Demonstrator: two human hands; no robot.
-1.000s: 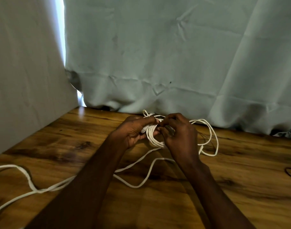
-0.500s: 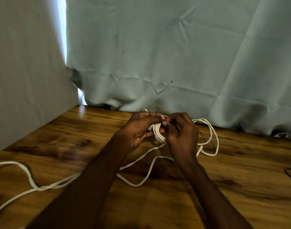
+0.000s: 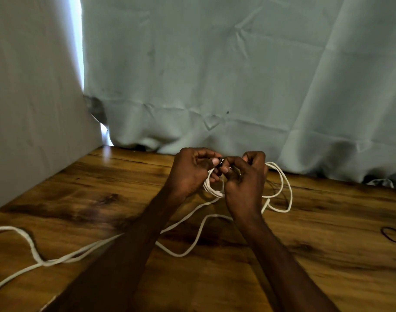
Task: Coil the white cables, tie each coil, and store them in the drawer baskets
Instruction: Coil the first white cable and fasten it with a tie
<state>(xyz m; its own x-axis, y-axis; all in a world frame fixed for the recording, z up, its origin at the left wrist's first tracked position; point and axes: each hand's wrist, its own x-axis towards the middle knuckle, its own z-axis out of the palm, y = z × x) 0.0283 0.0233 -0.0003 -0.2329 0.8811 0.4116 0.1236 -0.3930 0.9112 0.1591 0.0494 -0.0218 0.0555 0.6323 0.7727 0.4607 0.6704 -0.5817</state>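
Observation:
A small coil of white cable [image 3: 211, 189] hangs between my two hands above the wooden table [image 3: 327, 255]. My left hand [image 3: 192, 172] holds the coil's left side, its fingers curled round the strands. My right hand [image 3: 244, 181] pinches a small dark tie [image 3: 220, 162] at the top of the coil, fingertip to fingertip with the left. Wide loops of the same cable [image 3: 287, 188] lie on the table behind my right hand. A long loose tail of cable [image 3: 34, 251] runs off to the left edge.
A pale cloth backdrop [image 3: 215, 75] hangs along the table's far edge, and a grey panel [image 3: 30, 97] closes the left side. A thin dark band [image 3: 394, 236] lies on the table at the right edge. No drawer or basket is in view.
Both hands have risen a little with the coil. The fingertips have closed together at its top, where a dark tie now shows; the coil hangs lower between the hands.

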